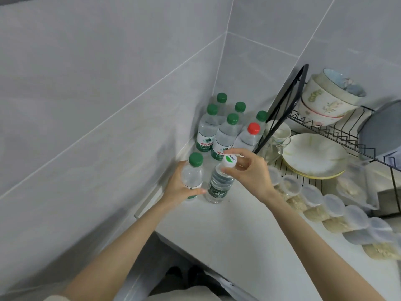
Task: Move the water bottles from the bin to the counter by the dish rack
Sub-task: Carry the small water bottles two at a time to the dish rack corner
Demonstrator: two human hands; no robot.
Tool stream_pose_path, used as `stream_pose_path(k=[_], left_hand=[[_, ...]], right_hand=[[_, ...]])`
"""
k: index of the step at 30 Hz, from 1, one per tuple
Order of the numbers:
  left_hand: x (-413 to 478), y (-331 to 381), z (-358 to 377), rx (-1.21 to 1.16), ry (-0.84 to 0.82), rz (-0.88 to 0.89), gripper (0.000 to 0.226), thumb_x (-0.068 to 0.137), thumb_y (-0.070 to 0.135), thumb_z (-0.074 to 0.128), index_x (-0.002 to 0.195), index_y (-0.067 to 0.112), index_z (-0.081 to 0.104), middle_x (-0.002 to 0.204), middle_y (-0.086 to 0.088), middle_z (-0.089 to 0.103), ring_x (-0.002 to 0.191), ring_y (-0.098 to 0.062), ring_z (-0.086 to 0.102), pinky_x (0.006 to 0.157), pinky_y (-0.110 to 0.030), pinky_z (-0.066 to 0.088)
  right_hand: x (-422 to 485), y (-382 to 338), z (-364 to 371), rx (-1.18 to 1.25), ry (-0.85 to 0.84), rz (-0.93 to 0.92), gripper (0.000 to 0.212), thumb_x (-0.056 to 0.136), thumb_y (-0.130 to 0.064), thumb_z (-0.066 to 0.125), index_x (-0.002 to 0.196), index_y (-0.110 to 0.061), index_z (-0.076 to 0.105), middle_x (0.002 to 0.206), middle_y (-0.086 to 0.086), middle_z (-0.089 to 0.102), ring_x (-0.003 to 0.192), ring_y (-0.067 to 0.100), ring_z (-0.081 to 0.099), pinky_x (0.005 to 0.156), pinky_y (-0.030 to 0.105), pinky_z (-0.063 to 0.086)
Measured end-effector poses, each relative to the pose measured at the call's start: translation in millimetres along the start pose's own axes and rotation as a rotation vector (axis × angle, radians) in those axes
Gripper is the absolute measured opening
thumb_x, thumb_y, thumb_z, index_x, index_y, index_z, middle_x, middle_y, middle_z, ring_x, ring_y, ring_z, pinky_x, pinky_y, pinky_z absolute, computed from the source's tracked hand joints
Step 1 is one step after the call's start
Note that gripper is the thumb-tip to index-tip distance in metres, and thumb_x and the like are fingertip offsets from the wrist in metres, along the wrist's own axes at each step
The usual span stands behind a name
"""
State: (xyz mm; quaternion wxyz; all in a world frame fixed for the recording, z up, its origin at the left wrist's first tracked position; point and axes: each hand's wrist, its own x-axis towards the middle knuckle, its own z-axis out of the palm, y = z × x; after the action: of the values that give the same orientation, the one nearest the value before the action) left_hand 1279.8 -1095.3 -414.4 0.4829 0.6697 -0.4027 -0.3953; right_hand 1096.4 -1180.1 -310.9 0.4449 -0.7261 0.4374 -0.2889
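Note:
My left hand (176, 189) is wrapped around a green-capped water bottle (193, 173) standing on the white counter (227, 231). My right hand (247, 170) pinches the white cap of a second bottle (220, 183) right beside it. Behind them, in the tiled corner, stand several green-capped bottles (225, 135) and one red-capped bottle (247, 136). The black wire dish rack (321, 127) is just to their right. The bin is out of view.
The rack holds stacked bowls (327, 98), a plate (312, 155) and a glass mug (277, 137). A row of lidded plastic containers (321, 205) with beige contents lies along the counter's right side. Grey tiled walls close the corner at left and behind.

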Motion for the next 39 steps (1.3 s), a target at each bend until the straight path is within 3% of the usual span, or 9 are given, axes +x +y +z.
stream_pose_path(k=[5,10,13,17,21,25,30,35,39], left_hand=[[-6,6,-1,0.012,-0.014,-0.021,0.076,0.058,0.017,0.091,0.113,0.045,0.045,0.113,0.022,0.058,0.106,0.007,0.055,0.085,-0.014,0.042],[-17,22,-15,0.063,0.0,0.054,0.066,0.059,0.033,0.082,0.117,0.038,0.05,0.118,0.016,0.059,0.113,-0.003,0.056,0.096,-0.029,0.045],[-26,44,-25,0.127,0.044,0.154,0.058,0.072,0.021,0.082,0.12,0.038,0.053,0.12,0.026,0.059,0.116,0.0,0.055,0.097,-0.033,0.05],[-28,74,-34,0.31,0.118,0.271,0.051,0.08,0.019,0.076,0.125,0.033,0.057,0.115,0.02,0.064,0.104,0.0,0.061,0.084,-0.028,0.055],[-23,89,-28,0.612,0.097,0.282,0.05,0.081,0.036,0.073,0.128,0.031,0.056,0.094,0.015,0.061,0.071,-0.005,0.051,0.072,-0.023,0.043],[-7,93,-21,0.637,0.09,0.276,0.038,0.082,0.037,0.072,0.114,0.021,0.058,0.087,0.008,0.061,0.066,-0.012,0.047,0.066,-0.027,0.037],[14,99,-18,0.641,0.06,0.32,0.034,0.084,0.03,0.07,0.112,0.014,0.057,0.085,0.006,0.056,0.07,-0.015,0.046,0.061,-0.021,0.027],[53,109,-19,0.625,0.022,0.29,0.034,0.083,0.028,0.072,0.11,0.012,0.059,0.093,-0.003,0.066,0.08,-0.022,0.059,0.074,-0.034,0.047],[80,112,-19,0.628,0.017,0.277,0.035,0.08,0.027,0.075,0.108,0.012,0.06,0.094,-0.006,0.068,0.087,-0.026,0.062,0.082,-0.042,0.049]], right_hand=[[2,-1,-9,-0.144,-0.101,-0.059,0.034,0.072,-0.006,0.081,0.099,-0.021,0.068,0.098,-0.011,0.071,0.084,-0.009,0.065,0.075,0.006,0.047],[3,2,-18,-0.213,-0.126,-0.067,0.037,0.068,-0.012,0.085,0.097,-0.027,0.067,0.094,-0.016,0.069,0.088,-0.014,0.063,0.075,0.0,0.042],[4,0,-17,-0.204,-0.138,-0.066,0.038,0.068,-0.009,0.085,0.1,-0.019,0.069,0.09,-0.014,0.069,0.077,-0.023,0.058,0.073,-0.003,0.039],[7,-2,-17,-0.185,-0.143,-0.044,0.037,0.067,-0.008,0.085,0.099,-0.018,0.07,0.085,-0.015,0.068,0.072,-0.026,0.056,0.069,-0.006,0.036],[5,3,-18,-0.158,-0.14,-0.024,0.038,0.066,-0.008,0.086,0.098,-0.021,0.07,0.091,-0.013,0.07,0.076,-0.024,0.058,0.072,-0.004,0.04],[6,4,-18,-0.143,-0.135,-0.013,0.038,0.065,-0.01,0.087,0.098,-0.023,0.071,0.09,-0.015,0.071,0.077,-0.022,0.059,0.073,-0.001,0.042],[5,7,-20,-0.12,-0.137,-0.005,0.039,0.065,-0.01,0.087,0.095,-0.028,0.069,0.091,-0.014,0.072,0.081,-0.018,0.062,0.076,0.001,0.045],[6,5,-19,-0.111,-0.139,-0.003,0.038,0.066,-0.008,0.086,0.093,-0.028,0.068,0.087,-0.017,0.07,0.079,-0.02,0.06,0.072,-0.001,0.043],[8,6,-18,-0.115,-0.144,0.002,0.037,0.066,-0.009,0.086,0.095,-0.025,0.07,0.087,-0.019,0.069,0.08,-0.022,0.06,0.074,-0.002,0.042]])
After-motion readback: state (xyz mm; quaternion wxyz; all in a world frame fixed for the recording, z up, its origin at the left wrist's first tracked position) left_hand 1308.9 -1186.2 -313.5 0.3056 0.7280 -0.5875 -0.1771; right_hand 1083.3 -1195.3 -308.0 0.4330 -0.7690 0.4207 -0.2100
